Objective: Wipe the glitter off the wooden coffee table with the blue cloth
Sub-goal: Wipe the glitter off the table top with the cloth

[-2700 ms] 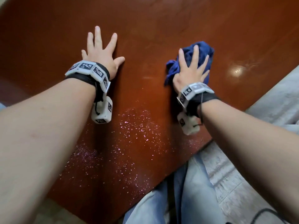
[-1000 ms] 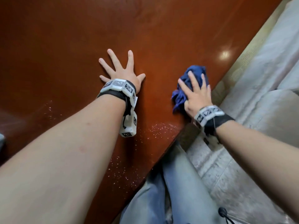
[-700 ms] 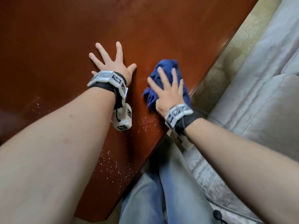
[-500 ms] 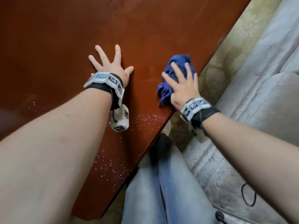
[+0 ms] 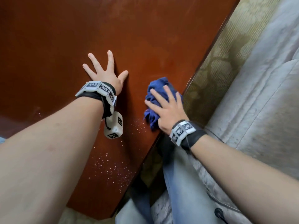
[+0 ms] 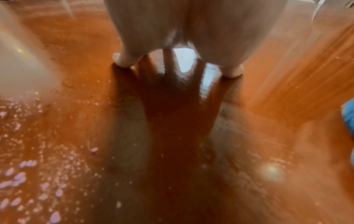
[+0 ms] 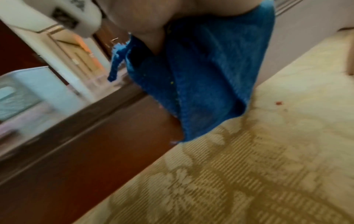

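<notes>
My right hand (image 5: 166, 107) presses flat, fingers straight, on the crumpled blue cloth (image 5: 157, 88) at the near right edge of the glossy reddish wooden coffee table (image 5: 113, 29). In the right wrist view the blue cloth (image 7: 206, 75) hangs over that table edge under my palm. My left hand (image 5: 105, 73) lies flat on the wood with its fingers spread, left of the cloth. Pale glitter (image 5: 111, 167) is scattered near the table's front edge, and a few specks (image 5: 139, 125) lie beside the cloth. More glitter (image 6: 23, 174) shows to the left in the left wrist view.
A patterned yellowish carpet (image 5: 215, 62) runs along the table's right edge, with a grey sofa (image 5: 262, 88) beyond it. My jeans-clad leg (image 5: 181, 191) is below the table's edge. The far table surface is bare wood.
My right hand has slid the cloth back and forth along the near right table edge. The glitter patch by the cloth is thinner than before. The left hand has stayed flat in place.
</notes>
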A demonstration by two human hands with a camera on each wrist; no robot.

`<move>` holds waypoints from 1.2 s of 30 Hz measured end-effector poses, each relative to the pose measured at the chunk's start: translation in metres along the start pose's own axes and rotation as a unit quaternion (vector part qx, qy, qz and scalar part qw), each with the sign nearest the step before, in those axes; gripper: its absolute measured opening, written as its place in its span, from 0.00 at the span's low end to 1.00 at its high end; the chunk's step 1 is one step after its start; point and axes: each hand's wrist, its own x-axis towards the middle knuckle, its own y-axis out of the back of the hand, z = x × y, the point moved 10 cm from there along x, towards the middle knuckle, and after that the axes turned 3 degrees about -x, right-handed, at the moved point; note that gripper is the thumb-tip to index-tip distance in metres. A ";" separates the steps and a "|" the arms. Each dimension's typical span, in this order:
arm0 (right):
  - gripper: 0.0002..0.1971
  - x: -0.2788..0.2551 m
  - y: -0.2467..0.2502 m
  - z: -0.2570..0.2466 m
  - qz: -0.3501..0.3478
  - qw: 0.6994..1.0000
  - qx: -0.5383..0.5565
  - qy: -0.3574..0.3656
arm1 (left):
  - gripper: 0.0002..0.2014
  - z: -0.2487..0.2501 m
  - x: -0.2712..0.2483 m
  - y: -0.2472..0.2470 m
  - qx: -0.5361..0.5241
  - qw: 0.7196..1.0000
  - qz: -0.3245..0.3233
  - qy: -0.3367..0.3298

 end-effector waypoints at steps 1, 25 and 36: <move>0.40 0.007 0.010 0.019 0.009 0.999 0.006 -0.036 | 0.38 0.000 0.001 -0.001 0.000 1.000 -0.001 -0.001; 0.43 -0.066 -0.070 -0.082 0.030 0.927 0.136 -0.349 | 0.35 -0.028 -0.024 -0.023 0.078 0.976 0.011 -0.201; 0.38 -0.023 -0.019 -0.030 0.103 0.919 0.122 -0.360 | 0.36 -0.032 -0.019 -0.024 0.096 0.976 0.000 -0.193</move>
